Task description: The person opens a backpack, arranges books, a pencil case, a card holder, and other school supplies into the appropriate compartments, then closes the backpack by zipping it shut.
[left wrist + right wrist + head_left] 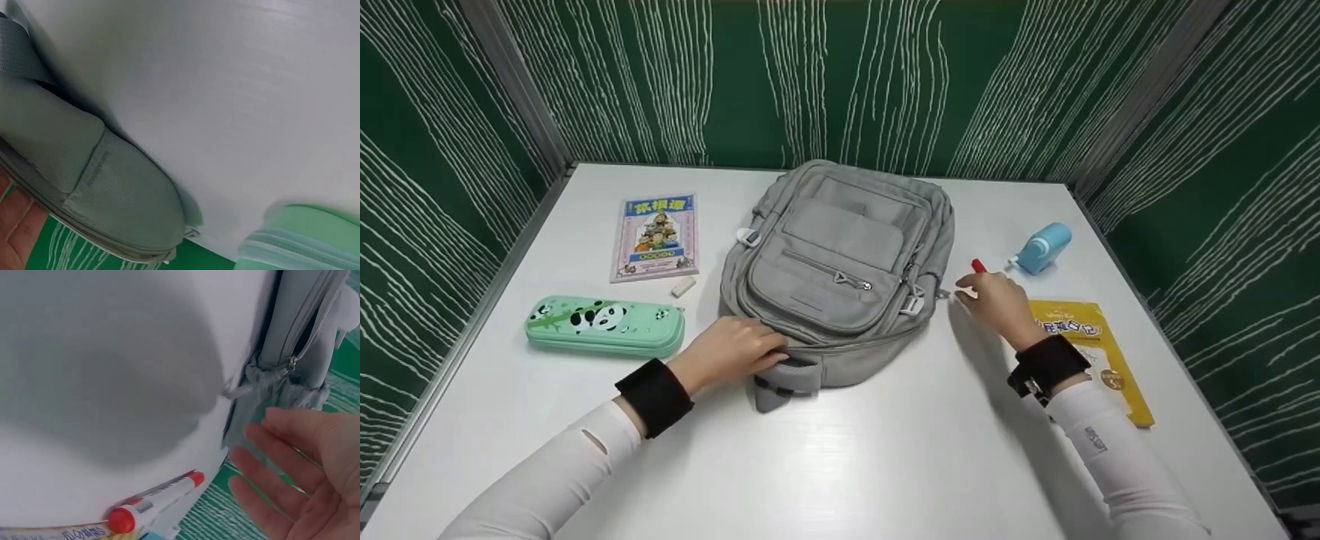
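Observation:
A grey backpack (840, 255) lies front side up on the white table, its top handle (799, 375) towards me. The main zip runs along its near edge and is partly undone. My left hand (731, 346) grips the bag's near edge beside the handle; in the left wrist view only part of its fingers (19, 225) shows. Off the bag's right side, my right hand (996, 304) holds nothing, its fingers loosely bent and spread. Close to its fingertips, a zip pull (239, 390) sticks out from the bag. Beyond that hand lies a red-capped white marker (157, 500).
To the left are a green panda pencil case (604, 328), a small white eraser (683, 287) and a comic-covered book (658, 236). A blue squeeze bottle (1044, 247) lies to the right. Under my right forearm is a yellow packet (1099, 352). Green walls (855, 82) enclose the table.

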A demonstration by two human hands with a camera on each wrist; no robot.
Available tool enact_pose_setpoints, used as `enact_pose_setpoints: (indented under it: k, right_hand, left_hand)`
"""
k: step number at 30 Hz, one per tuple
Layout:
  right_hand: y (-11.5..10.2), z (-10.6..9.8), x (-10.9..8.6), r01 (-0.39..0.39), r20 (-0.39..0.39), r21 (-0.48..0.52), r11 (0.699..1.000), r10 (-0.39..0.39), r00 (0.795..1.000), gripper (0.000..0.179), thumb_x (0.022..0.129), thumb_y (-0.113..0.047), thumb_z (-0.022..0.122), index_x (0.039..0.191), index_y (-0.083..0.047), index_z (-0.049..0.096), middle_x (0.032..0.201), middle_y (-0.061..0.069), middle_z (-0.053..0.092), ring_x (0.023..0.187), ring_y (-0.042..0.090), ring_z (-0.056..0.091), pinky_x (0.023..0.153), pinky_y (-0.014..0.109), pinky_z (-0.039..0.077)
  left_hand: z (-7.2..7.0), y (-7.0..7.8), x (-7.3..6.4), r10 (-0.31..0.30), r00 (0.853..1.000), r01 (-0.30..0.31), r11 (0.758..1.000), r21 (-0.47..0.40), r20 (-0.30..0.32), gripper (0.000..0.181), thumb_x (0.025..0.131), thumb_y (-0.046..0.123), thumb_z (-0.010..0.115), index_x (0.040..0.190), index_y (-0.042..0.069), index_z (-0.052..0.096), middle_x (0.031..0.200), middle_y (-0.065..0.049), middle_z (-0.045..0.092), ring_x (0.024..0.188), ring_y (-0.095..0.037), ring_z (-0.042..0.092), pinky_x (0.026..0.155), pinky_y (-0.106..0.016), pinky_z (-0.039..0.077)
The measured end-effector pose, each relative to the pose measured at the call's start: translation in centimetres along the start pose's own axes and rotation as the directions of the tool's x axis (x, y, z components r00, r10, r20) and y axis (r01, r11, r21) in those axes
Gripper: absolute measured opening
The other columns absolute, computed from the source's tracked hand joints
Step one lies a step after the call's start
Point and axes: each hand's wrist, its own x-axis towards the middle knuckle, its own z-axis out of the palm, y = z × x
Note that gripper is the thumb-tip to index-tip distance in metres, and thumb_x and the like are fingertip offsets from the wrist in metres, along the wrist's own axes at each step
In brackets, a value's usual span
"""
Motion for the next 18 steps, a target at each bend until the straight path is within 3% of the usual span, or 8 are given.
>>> enact_pose_setpoints:
  k: [4, 8, 10, 13, 16, 18]
  right_hand:
    - [-2.5, 0.2, -0.5, 0.036, -0.078, -0.015, 0.999, -0.037, 0.996, 0.035, 0.097, -0.021, 0.069, 0.126, -0.001, 0.07, 0.12, 0.025, 0.074, 0.105, 0.047, 0.071, 0.085, 0.061, 0.057]
    - [-5.8, 0.7, -1.3, 0.164, -0.112, 0.013, 0.986, -0.162, 0.98, 0.047, 0.096, -0.03, 0.073, 0.132, -0.002, 0.067, 0.133, 0.022, 0.069, 0.123, 0.042, 0.066, 0.1, 0.056, 0.055]
    - [-7.5, 1.1, -1.6, 0.233, -0.1, 0.031, 0.972, -0.229, 0.968, 0.051, 0.094, -0.033, 0.075, 0.133, -0.001, 0.066, 0.135, 0.023, 0.067, 0.126, 0.043, 0.064, 0.105, 0.056, 0.053]
    - [-9.5, 1.7, -1.9, 0.308, -0.031, 0.069, 0.949, -0.307, 0.951, 0.057, 0.093, -0.038, 0.075, 0.135, -0.002, 0.065, 0.141, 0.024, 0.064, 0.132, 0.045, 0.059, 0.11, 0.058, 0.049]
    - [-10.8, 2.3, -2.1, 0.341, 0.065, 0.105, 0.934, -0.349, 0.935, 0.057, 0.096, -0.041, 0.071, 0.139, -0.005, 0.063, 0.146, 0.023, 0.059, 0.138, 0.047, 0.054, 0.114, 0.061, 0.044]
    - [-11.2, 2.6, -2.2, 0.352, 0.116, 0.123, 0.928, -0.366, 0.923, 0.054, 0.098, -0.041, 0.067, 0.14, -0.007, 0.063, 0.149, 0.021, 0.058, 0.141, 0.047, 0.051, 0.116, 0.061, 0.043]
  left_hand:
    - [-0.3, -1.3, 0.0, -0.029, 0.999, 0.029, 0.999, -0.029, -0.022, 0.018, 0.099, 0.031, 0.068, 0.1, 0.014, 0.075, 0.089, 0.0, 0.078, 0.078, -0.019, 0.074, 0.07, -0.034, 0.061]
    - [-0.6, -2.7, 0.3, -0.146, 0.987, 0.15, 0.987, -0.055, 0.073, 0.035, 0.1, 0.038, 0.064, 0.12, 0.01, 0.072, 0.114, -0.008, 0.077, 0.103, -0.027, 0.075, 0.09, -0.042, 0.062]
    - [-0.7, -3.5, 0.4, -0.216, 0.963, 0.229, 0.971, -0.068, 0.16, 0.049, 0.101, 0.046, 0.06, 0.134, 0.01, 0.065, 0.133, -0.013, 0.07, 0.124, -0.032, 0.067, 0.108, -0.048, 0.054]
    - [-0.8, -4.3, 0.5, -0.302, 0.907, 0.341, 0.936, -0.09, 0.292, 0.065, 0.1, 0.055, 0.056, 0.149, 0.012, 0.053, 0.154, -0.016, 0.054, 0.147, -0.038, 0.046, 0.126, -0.057, 0.031]
    - [-0.5, -4.7, 0.5, -0.335, 0.852, 0.404, 0.909, -0.098, 0.401, 0.071, 0.1, 0.06, 0.052, 0.156, 0.017, 0.044, 0.164, -0.015, 0.041, 0.156, -0.039, 0.031, 0.13, -0.061, 0.016]
    - [-0.3, -4.7, 0.5, -0.334, 0.835, 0.417, 0.903, -0.106, 0.438, 0.072, 0.1, 0.061, 0.051, 0.158, 0.018, 0.042, 0.165, -0.015, 0.039, 0.157, -0.039, 0.028, 0.13, -0.062, 0.014]
